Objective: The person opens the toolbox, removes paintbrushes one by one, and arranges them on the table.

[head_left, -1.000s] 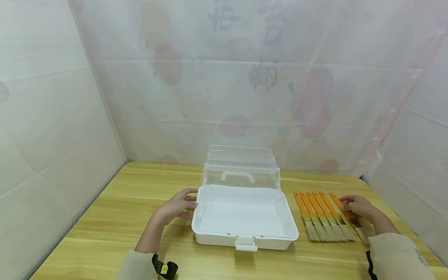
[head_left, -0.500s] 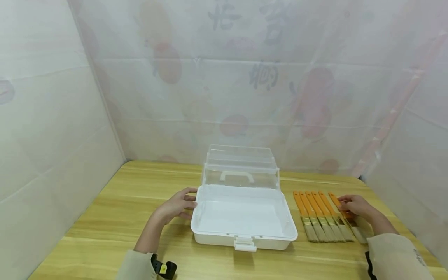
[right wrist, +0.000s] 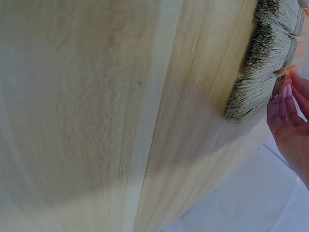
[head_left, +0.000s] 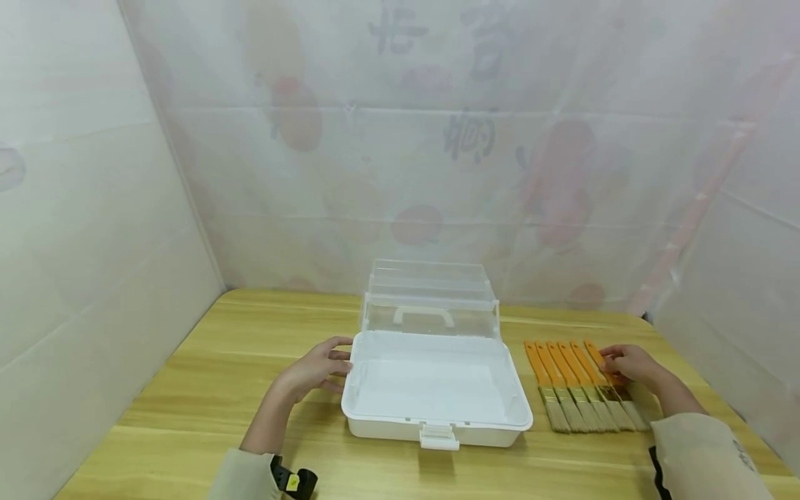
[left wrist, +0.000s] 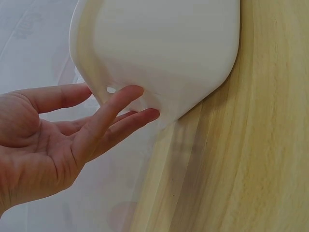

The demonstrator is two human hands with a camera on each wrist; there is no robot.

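Observation:
A white plastic box (head_left: 437, 432) stands open on the wooden table (head_left: 206, 389), its clear lid (head_left: 431, 305) upright behind it. My left hand (head_left: 315, 368) touches the box's left wall with straight fingers; the left wrist view shows the fingertips (left wrist: 145, 115) against the box's rounded corner (left wrist: 164, 48). To the right of the box lie several orange-handled paintbrushes (head_left: 565, 382) side by side. My right hand (head_left: 628, 364) holds the handle of the rightmost brush (head_left: 634, 415). The right wrist view shows the bristles (right wrist: 260, 67) beside that hand (right wrist: 289, 125).
White translucent sheeting (head_left: 400, 139) with faded prints walls the table at the back and on both sides. The box's latch (head_left: 437, 437) points toward me. Bare tabletop (right wrist: 96, 121) lies in front of the brushes and left of the box.
My right hand has drawn the rightmost brush leftward, so it now lies almost parallel to the others. The left hand and the box have stayed put.

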